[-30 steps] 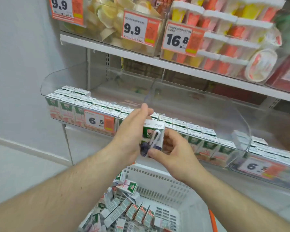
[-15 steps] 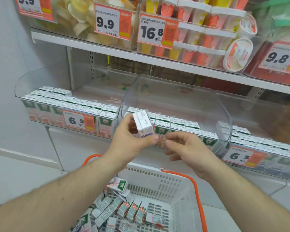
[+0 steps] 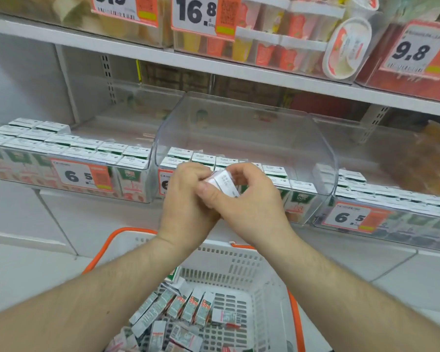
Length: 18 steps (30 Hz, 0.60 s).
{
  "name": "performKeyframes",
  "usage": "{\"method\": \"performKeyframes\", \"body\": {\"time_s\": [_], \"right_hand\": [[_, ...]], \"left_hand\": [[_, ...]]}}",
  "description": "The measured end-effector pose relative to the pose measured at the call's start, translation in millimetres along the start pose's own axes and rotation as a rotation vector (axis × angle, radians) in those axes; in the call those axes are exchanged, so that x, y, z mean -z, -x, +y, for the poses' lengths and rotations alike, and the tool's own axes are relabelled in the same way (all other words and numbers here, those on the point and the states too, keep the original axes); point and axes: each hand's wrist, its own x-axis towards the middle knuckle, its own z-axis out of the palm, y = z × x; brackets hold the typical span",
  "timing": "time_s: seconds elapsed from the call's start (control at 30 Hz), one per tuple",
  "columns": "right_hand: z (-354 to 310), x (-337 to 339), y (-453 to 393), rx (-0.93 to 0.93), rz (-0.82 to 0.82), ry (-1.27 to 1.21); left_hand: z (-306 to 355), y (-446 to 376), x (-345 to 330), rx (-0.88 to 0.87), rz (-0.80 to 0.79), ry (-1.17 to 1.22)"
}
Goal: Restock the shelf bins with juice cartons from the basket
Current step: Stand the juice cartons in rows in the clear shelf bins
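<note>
Both hands meet in front of the middle shelf bin (image 3: 247, 118), a clear plastic bin with rows of white-topped juice cartons (image 3: 203, 157). My left hand (image 3: 186, 201) and my right hand (image 3: 254, 196) together grip one small white juice carton (image 3: 224, 184), which is tilted and mostly hidden by fingers. Below, the white basket (image 3: 241, 260) with orange handles holds several loose juice cartons (image 3: 188, 308).
A left bin (image 3: 69, 151) and a right bin (image 3: 391, 199) also hold cartons, each with a 6.5 price tag. The upper shelf (image 3: 214, 63) carries cups and tubs behind price tags. White wall and floor lie to the left.
My right hand has closed onto the carton that my left hand held alone. The view has shifted closer to the shelf and slightly right.
</note>
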Motion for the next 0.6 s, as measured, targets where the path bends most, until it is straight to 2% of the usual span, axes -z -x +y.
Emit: {"method": "performKeyframes", "body": {"time_s": [0.07,0.17,0.27,0.4,0.5,0.6], "right_hand": [[-0.1,-3.2,-2.9,-0.036,0.014,-0.041],[0.4,-3.2,-11.2,-0.031,0.09,-0.099],[0.1,23.1,-30.7,0.088,0.284,0.019],[6.1,66.0,-57.5,0.224,0.498,0.179],[24.8,75.8,-70.3,0.205,0.542,0.311],[36.5,81.3,-74.1,0.202,0.557,0.372]], "left_hand": [[3.2,-4.4,-1.2,-0.118,0.015,-0.091],[-2.2,-5.1,-4.9,-0.271,0.125,-0.142],[-16.2,-9.8,-6.1,-0.379,0.006,-0.242],[-25.8,-4.1,-8.6,-0.279,-0.223,-0.565],[-30.6,2.5,-13.1,-0.246,-0.373,-0.709],[-33.0,3.5,-15.4,-0.236,-0.427,-0.755]]}}
